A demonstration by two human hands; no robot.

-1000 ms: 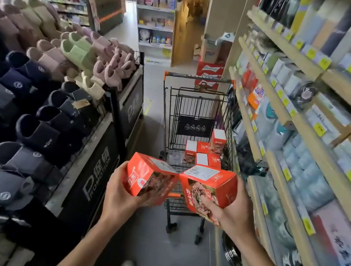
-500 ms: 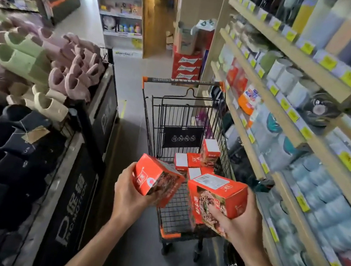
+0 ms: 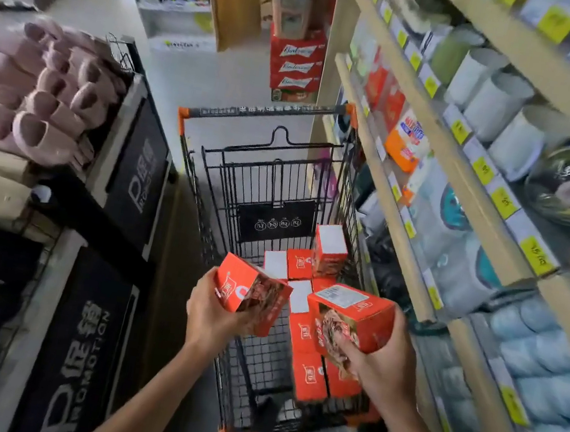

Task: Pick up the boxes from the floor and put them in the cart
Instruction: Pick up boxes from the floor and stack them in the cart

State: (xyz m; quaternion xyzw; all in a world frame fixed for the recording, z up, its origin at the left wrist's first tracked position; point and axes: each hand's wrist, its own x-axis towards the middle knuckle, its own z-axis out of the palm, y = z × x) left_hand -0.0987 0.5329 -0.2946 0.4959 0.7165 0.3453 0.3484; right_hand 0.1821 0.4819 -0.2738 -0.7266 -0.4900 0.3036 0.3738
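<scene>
Head view: one orange box [image 3: 249, 294] gripped in left hand [image 3: 214, 313], another box [image 3: 349, 319] in right hand [image 3: 378, 369], above cart [image 3: 188, 155].

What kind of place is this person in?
Most likely a shop, a supermarket or general store. A wire shopping cart stands in a narrow aisle, wooden shelves on the right carry yellow price tags, and a display of slippers sits on the left.

Black wire shopping cart [image 3: 207, 181]: open at top. Orange cardboard boxes [image 3: 313, 336] filled the right side and far end of its basket; bare mesh remained along the left wall. Wooden shelving [image 3: 434, 157] crowded the right rim; black promotion display stand [image 3: 119, 189] flanked the left.
</scene>
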